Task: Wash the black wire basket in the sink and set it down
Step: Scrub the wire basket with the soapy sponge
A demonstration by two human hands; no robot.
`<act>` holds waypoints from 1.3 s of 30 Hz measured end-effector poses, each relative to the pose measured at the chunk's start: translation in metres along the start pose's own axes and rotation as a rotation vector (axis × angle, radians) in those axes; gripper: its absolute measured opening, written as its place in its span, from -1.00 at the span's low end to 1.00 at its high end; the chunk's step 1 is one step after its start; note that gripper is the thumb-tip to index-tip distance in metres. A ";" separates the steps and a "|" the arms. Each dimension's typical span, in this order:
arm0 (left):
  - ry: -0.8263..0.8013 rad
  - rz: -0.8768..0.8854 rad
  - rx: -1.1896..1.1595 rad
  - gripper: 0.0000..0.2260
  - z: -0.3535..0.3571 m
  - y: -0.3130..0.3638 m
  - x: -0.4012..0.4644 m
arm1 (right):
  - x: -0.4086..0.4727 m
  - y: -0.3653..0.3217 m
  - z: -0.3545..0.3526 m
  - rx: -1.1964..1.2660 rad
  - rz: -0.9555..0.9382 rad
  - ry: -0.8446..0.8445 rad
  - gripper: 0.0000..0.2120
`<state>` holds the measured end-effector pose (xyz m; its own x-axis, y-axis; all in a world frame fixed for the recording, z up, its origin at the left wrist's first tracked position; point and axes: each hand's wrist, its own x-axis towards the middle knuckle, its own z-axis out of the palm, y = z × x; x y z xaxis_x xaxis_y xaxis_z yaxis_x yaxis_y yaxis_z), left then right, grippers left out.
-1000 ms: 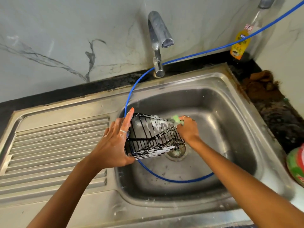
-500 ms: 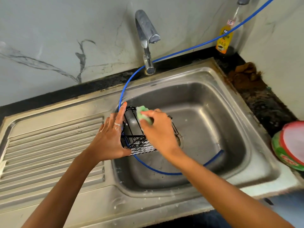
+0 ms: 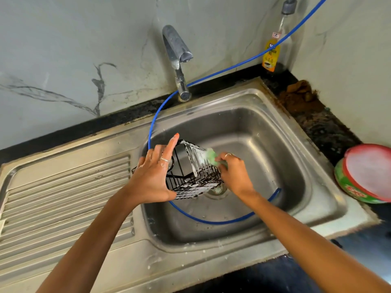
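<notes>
1. The black wire basket (image 3: 193,175) is held above the sink (image 3: 281,132) bowl, over the drain, tilted on one side, with white suds along its upper wires.
2. It looks light and stiff, an open frame that should keep its shape under pressure; soapy wire is likely slippery, so the rim or a corner where wires cross seems the safest place to take hold.
3. The left hand (image 3: 151,178) steadies the basket's left end, thumb tucked under its lower edge; the forefinger points straight up, so the grip there seems partial.
4. The right hand (image 3: 234,173) has its fingers clamped on a green sponge (image 3: 211,156), pressed against the basket's right end.
</notes>
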<state>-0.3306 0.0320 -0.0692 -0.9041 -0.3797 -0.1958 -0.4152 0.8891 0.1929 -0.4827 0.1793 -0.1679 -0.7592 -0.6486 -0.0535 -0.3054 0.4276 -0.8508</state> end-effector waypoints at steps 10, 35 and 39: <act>0.025 -0.014 0.029 0.23 0.005 0.005 -0.003 | 0.011 0.000 -0.003 0.072 0.571 -0.145 -0.50; 0.137 -0.177 -0.151 0.28 0.016 -0.004 -0.013 | -0.030 -0.114 -0.027 0.336 0.160 -0.336 -0.74; 0.090 -0.128 -0.043 0.20 0.019 -0.001 -0.011 | -0.020 -0.130 -0.021 0.216 -0.090 -0.190 -0.61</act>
<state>-0.3184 0.0396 -0.0856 -0.8482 -0.5121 -0.1353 -0.5297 0.8210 0.2129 -0.4403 0.1499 -0.0450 -0.6070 -0.7929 -0.0528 -0.2215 0.2326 -0.9470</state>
